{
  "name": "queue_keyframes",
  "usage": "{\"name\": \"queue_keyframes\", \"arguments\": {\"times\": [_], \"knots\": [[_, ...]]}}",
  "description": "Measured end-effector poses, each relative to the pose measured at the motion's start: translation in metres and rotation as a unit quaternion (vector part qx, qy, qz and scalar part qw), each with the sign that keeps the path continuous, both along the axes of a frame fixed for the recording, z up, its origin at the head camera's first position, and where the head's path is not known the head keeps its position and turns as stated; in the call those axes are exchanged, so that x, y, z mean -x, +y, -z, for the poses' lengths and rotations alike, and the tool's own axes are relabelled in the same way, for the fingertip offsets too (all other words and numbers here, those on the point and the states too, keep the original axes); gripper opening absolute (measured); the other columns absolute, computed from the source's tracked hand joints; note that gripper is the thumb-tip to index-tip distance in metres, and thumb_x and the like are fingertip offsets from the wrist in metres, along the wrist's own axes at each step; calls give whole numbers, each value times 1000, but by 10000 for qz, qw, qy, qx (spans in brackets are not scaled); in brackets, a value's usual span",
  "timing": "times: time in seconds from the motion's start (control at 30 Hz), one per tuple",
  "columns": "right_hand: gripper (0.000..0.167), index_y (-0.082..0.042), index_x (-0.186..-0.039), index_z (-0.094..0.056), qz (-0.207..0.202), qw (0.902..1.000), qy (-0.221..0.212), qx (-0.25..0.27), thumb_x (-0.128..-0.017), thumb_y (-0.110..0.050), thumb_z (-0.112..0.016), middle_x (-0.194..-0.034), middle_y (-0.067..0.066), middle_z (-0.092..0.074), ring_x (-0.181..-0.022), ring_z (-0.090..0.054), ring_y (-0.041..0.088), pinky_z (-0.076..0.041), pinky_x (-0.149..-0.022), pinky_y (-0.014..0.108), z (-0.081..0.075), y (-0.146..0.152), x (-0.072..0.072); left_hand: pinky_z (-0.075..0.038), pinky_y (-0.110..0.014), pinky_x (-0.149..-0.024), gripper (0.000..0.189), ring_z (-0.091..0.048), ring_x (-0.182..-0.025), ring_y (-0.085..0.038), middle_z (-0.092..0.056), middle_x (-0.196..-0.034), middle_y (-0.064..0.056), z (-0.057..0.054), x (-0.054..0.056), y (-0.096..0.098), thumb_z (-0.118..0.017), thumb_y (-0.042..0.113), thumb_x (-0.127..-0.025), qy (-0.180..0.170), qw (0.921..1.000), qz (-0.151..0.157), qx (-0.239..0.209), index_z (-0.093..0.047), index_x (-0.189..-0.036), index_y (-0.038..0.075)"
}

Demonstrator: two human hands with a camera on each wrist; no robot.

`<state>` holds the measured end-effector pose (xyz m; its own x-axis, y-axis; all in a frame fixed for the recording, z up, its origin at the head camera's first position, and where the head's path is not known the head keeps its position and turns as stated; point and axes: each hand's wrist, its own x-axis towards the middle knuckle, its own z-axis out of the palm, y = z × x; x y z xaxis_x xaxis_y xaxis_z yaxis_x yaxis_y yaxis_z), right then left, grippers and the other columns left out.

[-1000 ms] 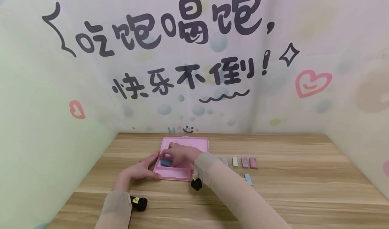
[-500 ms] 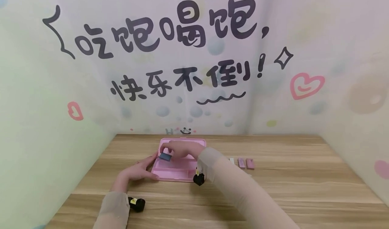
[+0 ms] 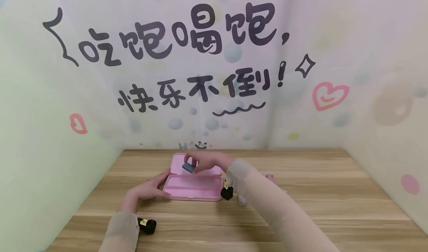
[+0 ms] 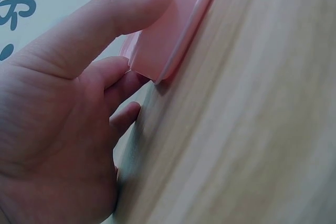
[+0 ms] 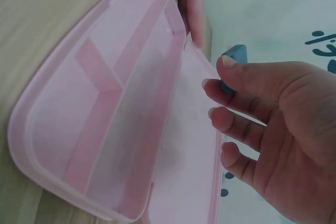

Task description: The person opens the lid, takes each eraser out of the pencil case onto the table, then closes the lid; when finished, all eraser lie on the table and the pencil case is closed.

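An open pink pencil case lies on the wooden table, its lid folded back toward the wall. Thin dividers split its tray, and I see nothing inside. My left hand holds the case's left end, thumb at the front corner and fingers toward the hinge. Over the lid, my right hand pinches a small blue-grey block, eraser-like in shape. The right wrist view shows this block between thumb and index finger, apart from the case. The other fingers of that hand curl loosely.
A pink block and a pale block peek out around my right forearm, which hides the area behind it. Black wrist cameras sit on both wrists. A printed cloth wall stands at the table's back edge.
My right hand has lifted the blue-grey block out of the case's tray and moved it up and slightly right, over the lid. The left hand stays on the case.
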<state>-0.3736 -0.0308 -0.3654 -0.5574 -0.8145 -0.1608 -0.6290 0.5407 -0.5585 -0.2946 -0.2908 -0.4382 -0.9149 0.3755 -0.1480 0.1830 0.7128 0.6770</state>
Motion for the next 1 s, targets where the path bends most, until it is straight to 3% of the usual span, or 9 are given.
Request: {"name": "queue_keyframes", "arguments": {"times": [0.33,0.5,0.8,1.0], "knots": [[44,-18,-126,-48,62,10000,38,-23,-89,-4,-67,-102,0,-61,-90,-56,14,-46,-81,25,0,25,1,2,-70,-105,108,-5,-143,-46,-11,-158,-24,-5,0,4,-79,37,-77,13,9998,187,-61,-11,-156,8],[44,-16,-127,-46,114,9997,-175,85,-90,-4,-65,-102,2,-61,-89,-56,17,-46,-79,27,-5,41,0,3,-69,-105,108,-5,-143,-46,-10,-158,-24,-6,-1,6,-79,37,-77,-19,9998,179,-60,-11,-156,7],[45,-17,-126,-46,386,9990,52,216,-89,-7,-69,-99,1,-61,-88,-56,18,-47,-79,29,-16,71,-9,5,-68,-105,109,-1,-142,-47,-7,-158,-25,-5,-4,4,-81,34,-77,-71,9997,137,-204,-10,-156,7],[44,-16,-125,-47,342,9985,17,431,-88,-6,-69,-95,2,-62,-83,-57,21,-48,-74,29,-19,89,-14,4,-69,-105,109,-2,-142,-48,-8,-158,-25,-5,-5,3,-80,35,-77,-30,9998,122,-142,-11,-156,7]]}}
